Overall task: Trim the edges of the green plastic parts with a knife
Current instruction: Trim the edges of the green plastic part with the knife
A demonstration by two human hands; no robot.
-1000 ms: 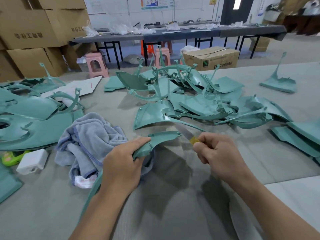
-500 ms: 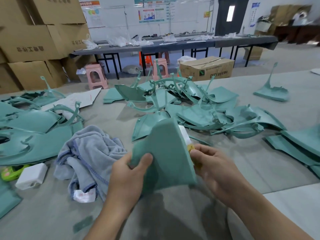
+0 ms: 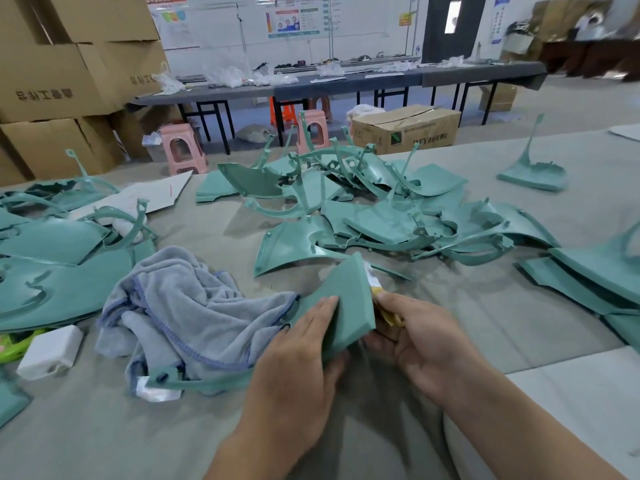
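My left hand (image 3: 298, 358) grips a green plastic part (image 3: 343, 299) low in the middle of the table, thumb on its smooth outer face. A long thin arm of the part runs left under the towel. My right hand (image 3: 419, 337) sits at the part's right edge and holds a knife (image 3: 375, 287) with a yellow handle. Its pale blade shows just behind the part's upper right edge; most of the knife is hidden by the part and my fingers.
A heap of green parts (image 3: 381, 216) lies across the middle of the grey table (image 3: 104, 427), with more on the left (image 3: 62, 271) and right (image 3: 595, 271). A blue-grey towel (image 3: 180, 313) and a white box (image 3: 48, 351) lie to the left. Cardboard boxes (image 3: 62, 81) stand behind.
My left hand turned the part from edge-on to its broad face towards me, then lowered it. The knife blade, once plainly in view, is now mostly behind the part.
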